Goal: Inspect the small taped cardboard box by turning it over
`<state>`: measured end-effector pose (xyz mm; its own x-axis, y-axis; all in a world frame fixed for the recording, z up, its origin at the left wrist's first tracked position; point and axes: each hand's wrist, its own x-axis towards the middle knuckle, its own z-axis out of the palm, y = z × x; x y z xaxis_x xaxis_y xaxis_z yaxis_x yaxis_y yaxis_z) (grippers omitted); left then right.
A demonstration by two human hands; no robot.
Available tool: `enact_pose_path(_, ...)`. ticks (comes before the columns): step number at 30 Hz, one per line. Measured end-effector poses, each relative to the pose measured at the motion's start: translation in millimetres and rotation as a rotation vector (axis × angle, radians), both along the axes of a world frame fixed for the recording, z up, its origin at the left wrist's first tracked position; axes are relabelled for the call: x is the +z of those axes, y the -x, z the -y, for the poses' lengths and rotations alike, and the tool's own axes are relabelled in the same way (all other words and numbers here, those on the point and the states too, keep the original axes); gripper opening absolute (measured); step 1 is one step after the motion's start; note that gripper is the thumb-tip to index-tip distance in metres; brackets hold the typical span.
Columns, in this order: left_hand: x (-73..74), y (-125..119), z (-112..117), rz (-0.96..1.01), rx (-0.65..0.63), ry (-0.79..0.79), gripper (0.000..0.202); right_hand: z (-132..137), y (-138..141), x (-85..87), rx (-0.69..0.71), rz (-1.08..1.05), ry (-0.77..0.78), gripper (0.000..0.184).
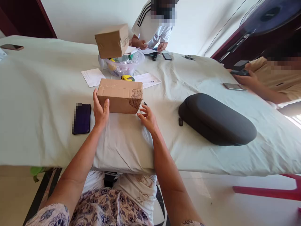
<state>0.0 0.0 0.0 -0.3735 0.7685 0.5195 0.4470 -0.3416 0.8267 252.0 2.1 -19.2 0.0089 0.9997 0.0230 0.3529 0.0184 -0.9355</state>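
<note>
A brown cardboard box (pixel 115 97) with dark scribbled lines at its right end sits on the cloth-covered table in front of me. My left hand (pixel 101 111) grips its left end, thumb against the front face and fingers along the side. Beside the right end is my right hand (pixel 147 118), its fingers apart and slightly curled; whether a fingertip touches the box I cannot tell. Just behind those fingers shows a small dark tip (pixel 145 104), perhaps of a pen, mostly hidden. A yellow tape measure (pixel 128 78) lies behind the box, partly covered by it.
Another cardboard box (pixel 109 42) rests on a plastic basket (pixel 122 68) of items. Papers (pixel 92 77) lie nearby. A phone (pixel 82 119) is left of my hand, a dark grey case (pixel 218 121) at right. Two people sit around the table (pixel 35 94).
</note>
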Motion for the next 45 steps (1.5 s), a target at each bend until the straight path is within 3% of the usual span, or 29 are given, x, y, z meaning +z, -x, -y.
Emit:
enact_pose_path(5,-29.0,-2.3,3.1,0.009,-0.003,0.136,0.081,-0.5,3.2,-9.3,0.051,0.144,-0.145,0.057)
enact_pose_path(9,-36.7,-4.1,1.2,0.004,0.042,0.156,0.072,-3.9,5.0,-17.0,0.019,0.196,-0.186,0.058)
enact_pose_path(13,-33.9,-5.0,1.6,0.017,0.060,0.149,0.068,-7.1,2.7,-20.6,-0.043,0.197,-0.234,0.052)
enact_pose_path(18,-22.7,-7.6,7.2,0.066,0.063,0.087,0.065,-6.2,2.7,-17.4,-0.157,0.170,-0.454,0.049)
enact_pose_path(24,-15.0,-13.4,12.3,0.223,0.076,0.016,0.070,3.5,14.3,-11.3,-0.257,0.203,-0.632,0.074)
enact_pose_path(28,-15.0,-19.1,16.6,0.096,0.070,0.003,0.081,11.9,22.7,-9.2,-0.319,0.277,-0.715,0.080)
enact_pose_path(32,-15.7,-27.3,22.0,-0.072,0.086,0.062,0.098,16.4,29.9,-6.7,-0.353,0.385,-0.718,0.087)
enact_pose_path(39,-14.9,-42.7,30.3,-0.050,0.130,0.068,0.103,20.5,41.3,0.2,-0.442,0.459,-0.640,0.090)
enact_pose_path(45,-13.1,-46.0,32.0,0.005,0.122,0.070,0.096,19.6,39.8,1.9,-0.437,0.265,-0.549,0.078)
